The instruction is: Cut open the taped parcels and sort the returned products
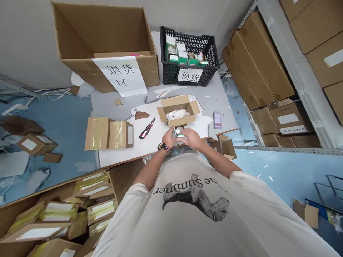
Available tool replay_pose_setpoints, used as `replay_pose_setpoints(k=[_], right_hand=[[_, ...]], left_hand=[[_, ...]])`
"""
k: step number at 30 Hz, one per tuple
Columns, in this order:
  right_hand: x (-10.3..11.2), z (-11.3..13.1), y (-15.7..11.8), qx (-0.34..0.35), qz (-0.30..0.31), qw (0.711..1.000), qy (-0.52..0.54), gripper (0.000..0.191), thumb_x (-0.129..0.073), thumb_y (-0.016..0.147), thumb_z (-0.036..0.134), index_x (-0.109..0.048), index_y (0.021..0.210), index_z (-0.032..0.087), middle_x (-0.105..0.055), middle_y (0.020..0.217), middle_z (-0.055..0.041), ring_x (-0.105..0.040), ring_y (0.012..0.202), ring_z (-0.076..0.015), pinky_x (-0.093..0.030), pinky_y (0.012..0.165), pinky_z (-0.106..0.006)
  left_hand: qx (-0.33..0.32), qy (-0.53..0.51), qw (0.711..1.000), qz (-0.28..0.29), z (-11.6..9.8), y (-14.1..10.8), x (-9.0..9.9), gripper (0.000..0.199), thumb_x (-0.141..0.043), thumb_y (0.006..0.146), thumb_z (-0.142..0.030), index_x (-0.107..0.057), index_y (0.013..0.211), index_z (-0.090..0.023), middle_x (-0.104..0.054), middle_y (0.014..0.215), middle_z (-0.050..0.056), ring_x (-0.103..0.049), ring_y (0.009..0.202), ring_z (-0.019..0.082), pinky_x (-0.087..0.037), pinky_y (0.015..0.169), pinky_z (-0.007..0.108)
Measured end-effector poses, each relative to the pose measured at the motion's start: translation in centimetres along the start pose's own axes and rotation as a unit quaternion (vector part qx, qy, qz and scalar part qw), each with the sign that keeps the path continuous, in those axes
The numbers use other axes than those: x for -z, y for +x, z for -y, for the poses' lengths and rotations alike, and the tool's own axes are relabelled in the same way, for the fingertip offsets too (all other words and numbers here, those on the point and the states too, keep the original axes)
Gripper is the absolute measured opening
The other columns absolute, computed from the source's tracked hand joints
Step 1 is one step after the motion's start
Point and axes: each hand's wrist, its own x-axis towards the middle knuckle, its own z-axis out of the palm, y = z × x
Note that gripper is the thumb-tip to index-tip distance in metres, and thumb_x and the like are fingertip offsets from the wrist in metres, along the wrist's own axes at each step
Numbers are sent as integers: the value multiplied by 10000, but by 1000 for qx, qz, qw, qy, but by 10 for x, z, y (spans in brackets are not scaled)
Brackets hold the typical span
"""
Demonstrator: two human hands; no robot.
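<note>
Close to my body, at the table's front edge, my left hand (168, 138) is closed around the left side of a small green and white box (174, 132). A round, silvery-white item (179, 130) shows at the box's open top. My right hand (190, 137) holds the same box from the right, its fingers over the near flap. Just beyond my hands stands an open cardboard carton (175, 107) with white wrapping (177, 114) inside. A red and black utility knife (147, 128) lies to the left of the carton.
Two taped cartons (109, 134) stand on the table's left. A big open box (104, 46) and a black crate (190, 53) of green-white boxes stand behind. A phone (217, 120) lies at right. Shelves (297, 71) flank the right side; a bin of parcels (61, 210) is lower left.
</note>
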Motion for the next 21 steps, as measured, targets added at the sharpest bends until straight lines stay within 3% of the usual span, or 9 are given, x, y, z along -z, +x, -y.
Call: replay_pose_setpoints(k=[3,5,9,14,21], right_hand=[[2,2,-5,-35,0,998,45,308,-521,1233,305,-808,1327,244,-828,1301,-93,-738,1185,-259,-531,1050,-340],[4,3,-1,-79,-7,997,20,344,-497,1228,273,-787,1412,236,-811,1371,-111,-747,1204,-264,-539,1051,-343],[8,7,18,-136,-6,987,-90,298,-647,1154,304,-801,1382,192,-763,1418,-176,-700,1262,-322,-566,1043,-389],[7,13,41,-129,42,978,-157,321,-851,1023,426,-850,1200,157,-721,1406,-241,-623,1295,-392,-604,1024,-467],[-2,18,65,-136,59,977,-153,348,-938,897,275,-861,1209,140,-686,1443,-280,-595,1326,-439,-599,1005,-518]], left_hand=[[3,-5,1000,-2,2,-1,0,667,-808,980,-293,-669,1632,-309,-810,1536,77,-772,1402,331,-616,1130,386],[4,-8,1000,-3,2,-1,-2,681,-809,973,-286,-661,1637,-305,-800,1553,81,-771,1402,331,-614,1140,389],[4,-7,1000,-5,3,2,-7,680,-812,946,-261,-675,1610,-307,-801,1548,83,-769,1402,338,-617,1143,396],[-8,-23,1000,-14,7,3,-13,691,-818,913,-205,-697,1586,-308,-826,1492,84,-790,1361,364,-647,1099,435],[7,-39,999,-25,14,5,-20,728,-804,882,-110,-716,1577,-308,-822,1493,84,-795,1354,369,-654,1106,445]])
